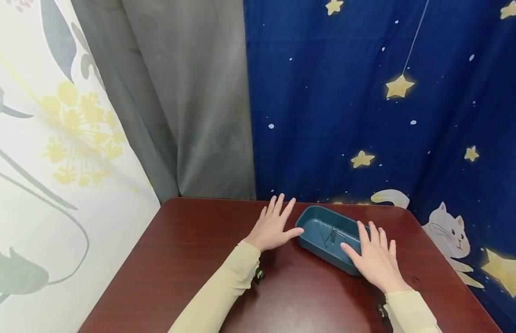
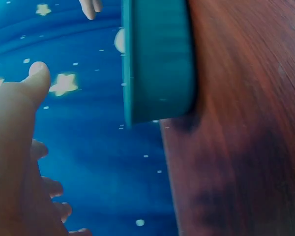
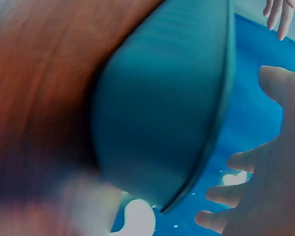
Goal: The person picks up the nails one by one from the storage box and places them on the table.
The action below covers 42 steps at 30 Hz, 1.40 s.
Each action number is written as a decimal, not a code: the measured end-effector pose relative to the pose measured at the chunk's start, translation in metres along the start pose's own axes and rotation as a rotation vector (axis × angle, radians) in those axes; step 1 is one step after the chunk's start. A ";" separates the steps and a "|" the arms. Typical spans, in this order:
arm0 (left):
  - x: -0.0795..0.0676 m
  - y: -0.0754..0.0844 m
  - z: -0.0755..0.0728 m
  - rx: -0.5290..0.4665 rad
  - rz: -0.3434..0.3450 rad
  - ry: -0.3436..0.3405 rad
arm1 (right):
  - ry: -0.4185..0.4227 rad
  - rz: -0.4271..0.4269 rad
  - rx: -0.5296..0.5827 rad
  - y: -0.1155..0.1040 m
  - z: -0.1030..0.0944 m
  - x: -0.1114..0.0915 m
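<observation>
A dark teal rectangular tray (image 1: pixel 324 254) with raised walls sits on the table toward its far right. Inside it lie several thin dark pieces (image 1: pixel 333 235), too small to identify. My left hand (image 1: pixel 273 230) is at the tray's left end, fingers spread and holding nothing. At the right end, my right hand (image 1: pixel 377 262) hovers with fingers spread, covering that corner of the tray in the head view. Both wrist views show the tray's outer wall (image 2: pixel 160 64) apart from the open left hand (image 2: pixel 14 147) and right hand (image 3: pixel 270 162).
The reddish-brown wooden table (image 1: pixel 191 259) reaches back to a grey curtain (image 1: pixel 208 115) and a blue star-patterned curtain (image 1: pixel 324 115). A white floral curtain (image 1: pixel 54 185) hangs along the left side.
</observation>
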<state>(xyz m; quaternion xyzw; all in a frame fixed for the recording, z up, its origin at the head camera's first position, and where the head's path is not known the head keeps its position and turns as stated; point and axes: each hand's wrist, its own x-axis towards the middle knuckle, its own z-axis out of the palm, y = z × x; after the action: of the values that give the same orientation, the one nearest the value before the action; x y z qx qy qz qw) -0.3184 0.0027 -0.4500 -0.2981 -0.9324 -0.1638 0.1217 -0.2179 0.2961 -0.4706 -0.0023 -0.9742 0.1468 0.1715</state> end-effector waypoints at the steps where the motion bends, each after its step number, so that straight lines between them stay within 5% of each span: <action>1: 0.002 -0.001 0.003 -0.003 0.004 -0.014 | -0.008 0.005 0.002 0.002 0.001 0.000; 11: 0.019 -0.004 0.035 0.013 0.036 -0.113 | -0.066 0.065 -0.023 0.019 0.016 -0.005; 21: 0.015 -0.001 0.056 0.043 0.051 -0.211 | -0.101 0.100 -0.008 0.020 0.021 -0.008; 42: -0.008 -0.007 0.054 0.038 0.059 -0.187 | -0.126 0.001 0.015 0.019 0.030 -0.006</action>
<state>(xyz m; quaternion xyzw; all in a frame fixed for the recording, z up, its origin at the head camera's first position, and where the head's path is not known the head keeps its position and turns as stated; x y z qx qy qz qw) -0.3235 0.0136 -0.5038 -0.3370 -0.9335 -0.1139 0.0445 -0.2234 0.3056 -0.5054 0.0078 -0.9819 0.1542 0.1098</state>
